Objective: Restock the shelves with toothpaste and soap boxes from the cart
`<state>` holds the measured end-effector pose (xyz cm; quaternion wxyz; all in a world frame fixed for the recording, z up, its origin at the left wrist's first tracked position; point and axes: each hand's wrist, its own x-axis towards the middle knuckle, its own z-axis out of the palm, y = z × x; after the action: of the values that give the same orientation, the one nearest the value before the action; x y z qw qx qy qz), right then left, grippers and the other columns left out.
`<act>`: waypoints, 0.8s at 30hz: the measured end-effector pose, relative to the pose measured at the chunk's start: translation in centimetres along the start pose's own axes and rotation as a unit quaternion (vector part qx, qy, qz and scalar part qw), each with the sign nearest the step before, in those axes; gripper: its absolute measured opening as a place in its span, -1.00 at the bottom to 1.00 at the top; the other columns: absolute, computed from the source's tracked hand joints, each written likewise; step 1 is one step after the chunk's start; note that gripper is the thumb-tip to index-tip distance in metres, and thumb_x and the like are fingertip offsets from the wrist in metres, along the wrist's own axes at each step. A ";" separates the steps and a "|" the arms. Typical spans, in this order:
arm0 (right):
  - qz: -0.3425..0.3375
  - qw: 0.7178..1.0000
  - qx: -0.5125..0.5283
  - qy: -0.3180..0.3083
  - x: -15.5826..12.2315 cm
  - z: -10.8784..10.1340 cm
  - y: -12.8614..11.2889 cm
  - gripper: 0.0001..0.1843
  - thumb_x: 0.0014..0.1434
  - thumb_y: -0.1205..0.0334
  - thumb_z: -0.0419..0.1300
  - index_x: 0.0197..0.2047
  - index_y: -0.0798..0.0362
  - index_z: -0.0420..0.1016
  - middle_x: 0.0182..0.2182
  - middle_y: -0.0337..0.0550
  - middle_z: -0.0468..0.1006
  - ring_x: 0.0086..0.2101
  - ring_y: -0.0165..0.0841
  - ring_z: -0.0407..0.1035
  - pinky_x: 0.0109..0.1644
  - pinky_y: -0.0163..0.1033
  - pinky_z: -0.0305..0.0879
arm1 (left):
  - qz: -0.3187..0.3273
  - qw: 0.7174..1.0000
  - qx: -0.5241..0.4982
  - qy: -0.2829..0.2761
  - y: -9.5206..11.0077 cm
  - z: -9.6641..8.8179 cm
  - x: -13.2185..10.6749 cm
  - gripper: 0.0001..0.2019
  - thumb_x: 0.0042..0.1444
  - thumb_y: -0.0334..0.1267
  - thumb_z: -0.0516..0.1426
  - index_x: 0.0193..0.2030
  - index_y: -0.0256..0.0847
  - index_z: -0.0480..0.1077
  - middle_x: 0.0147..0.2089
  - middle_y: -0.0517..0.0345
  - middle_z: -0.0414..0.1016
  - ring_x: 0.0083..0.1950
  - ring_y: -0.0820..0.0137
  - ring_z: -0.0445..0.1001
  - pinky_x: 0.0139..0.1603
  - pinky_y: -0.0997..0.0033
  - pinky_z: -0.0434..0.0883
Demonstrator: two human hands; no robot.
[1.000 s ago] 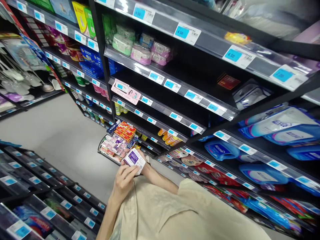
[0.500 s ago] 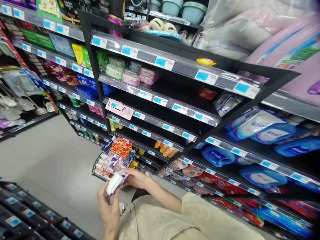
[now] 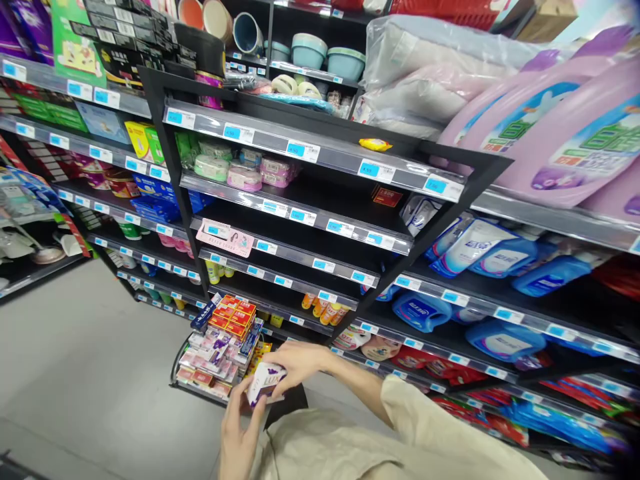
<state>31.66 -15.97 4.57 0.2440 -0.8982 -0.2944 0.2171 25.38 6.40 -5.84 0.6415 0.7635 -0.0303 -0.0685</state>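
Note:
Both my hands hold a white and purple boxed soap bar (image 3: 267, 383) marked LUX, in front of my body. My left hand (image 3: 241, 421) grips its near left end between thumb and fingers. From the right, my right hand (image 3: 296, 365) closes over the other end, fingers partly hidden. Just beyond them stands a dark-rimmed cart (image 3: 175, 371) loaded with packs. On it lie red and yellow boxes (image 3: 233, 317), white and purple soap boxes (image 3: 216, 349) and a dark blue box (image 3: 204, 316).
A black shelf unit (image 3: 300, 227) fronts me with price tags along its edges. It holds pastel soap packs (image 3: 244, 177) and orange bottles (image 3: 325, 311). Blue detergent bottles (image 3: 423, 311) and large pink jugs (image 3: 565, 133) stand right. Grey floor (image 3: 115, 373) stretches left.
The soap box has moved right in my hands and turned so that its LUX face shows. My right hand now reaches over its far end. My view has shifted.

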 end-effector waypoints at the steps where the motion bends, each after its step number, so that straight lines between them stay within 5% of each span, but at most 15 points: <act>1: -0.007 1.000 -0.022 0.012 -0.4 -0.6 -0.2 -0.57 0.18 -0.09 0.44 -0.01 -0.02 0.56 -0.41 -0.31 0.55 -0.46 -0.42 0.32 -0.41 -0.35 0.05 | 0.002 1.000 -0.009 -0.006 0.0 0.1 0.1 -0.35 0.08 0.30 0.26 0.14 -0.14 0.51 0.11 -0.10 0.64 -0.04 0.09 0.67 0.01 0.09 0.65; 4: -0.025 0.995 -0.057 0.073 -2.2 -4.0 -0.8 -0.68 0.28 -0.05 0.35 0.02 -0.10 0.59 -0.30 -0.27 0.65 -0.38 -0.38 0.46 -0.35 -0.36 0.17 | 0.014 0.999 -0.029 -0.017 -0.2 0.2 0.3 -0.37 0.14 0.30 0.22 0.15 -0.13 0.53 0.11 -0.11 0.65 -0.02 0.10 0.68 0.00 0.12 0.66; 7: -0.038 0.975 -0.089 0.198 -4.9 -9.3 -1.4 -0.73 0.32 0.05 0.28 0.04 -0.09 0.63 -0.16 -0.18 0.69 -0.20 -0.27 0.55 -0.14 -0.26 0.37 | 0.021 0.998 -0.016 -0.050 -0.8 0.2 0.5 -0.42 0.16 0.33 0.20 0.04 -0.11 0.60 0.03 -0.09 0.69 0.00 0.07 0.69 0.05 0.10 0.65; 10: -0.011 0.925 -0.147 0.350 -8.1 -15.3 -1.0 -0.68 0.34 0.20 0.13 0.09 -0.06 0.60 0.01 -0.08 0.66 0.01 -0.14 0.53 0.08 -0.04 0.43 | 0.017 0.997 -0.004 -0.080 -1.7 -0.1 0.6 -0.46 0.18 0.33 0.18 0.01 -0.06 0.63 -0.05 -0.03 0.72 -0.01 0.07 0.70 0.08 0.11 0.64; 14: 0.072 0.838 -0.227 0.491 -11.9 -22.3 0.9 -0.63 0.37 0.01 0.21 0.14 0.01 0.50 0.02 0.03 0.61 0.01 -0.05 0.52 0.12 0.04 0.43 | 0.010 0.994 0.018 -0.111 -3.1 -0.4 1.0 -0.45 0.20 0.33 0.15 0.01 -0.06 0.64 -0.03 -0.04 0.72 0.00 0.06 0.70 0.11 0.10 0.63; 18: 0.166 0.823 -0.323 0.436 -14.3 -27.3 3.8 -0.48 0.41 -0.12 0.18 0.24 0.09 0.41 0.03 0.14 0.59 -0.01 0.00 0.51 0.08 0.04 0.44 | 0.010 0.991 0.031 -0.129 -4.7 -0.1 1.6 -0.44 0.19 0.36 0.13 -0.01 -0.02 0.65 -0.02 0.00 0.72 -0.03 0.05 0.70 0.07 0.10 0.64; 21: 0.188 0.822 -0.359 0.399 -15.2 -30.6 6.4 -0.38 0.43 -0.07 0.16 0.37 0.14 0.29 0.18 0.22 0.52 0.10 0.06 0.46 0.17 0.09 0.40 | 0.016 0.995 0.031 -0.095 -5.5 0.4 2.7 -0.44 0.23 0.36 0.08 -0.03 -0.02 0.64 0.00 0.00 0.72 0.02 0.04 0.70 0.08 0.10 0.64; 24: 0.222 0.817 -0.363 0.389 -15.3 -33.9 9.5 -0.28 0.41 -0.02 0.22 0.46 0.21 0.19 0.27 0.31 0.46 0.16 0.11 0.43 0.23 0.14 0.34 | 0.036 0.991 0.054 -0.120 -6.1 0.6 4.7 -0.43 0.21 0.34 0.10 -0.01 -0.08 0.64 0.02 -0.06 0.71 0.07 0.02 0.69 0.12 0.04 0.63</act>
<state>42.57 -42.91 29.63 -0.0607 -0.9721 -0.0248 -0.2253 29.68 6.23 -12.30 0.5927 0.7819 -0.1383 -0.1349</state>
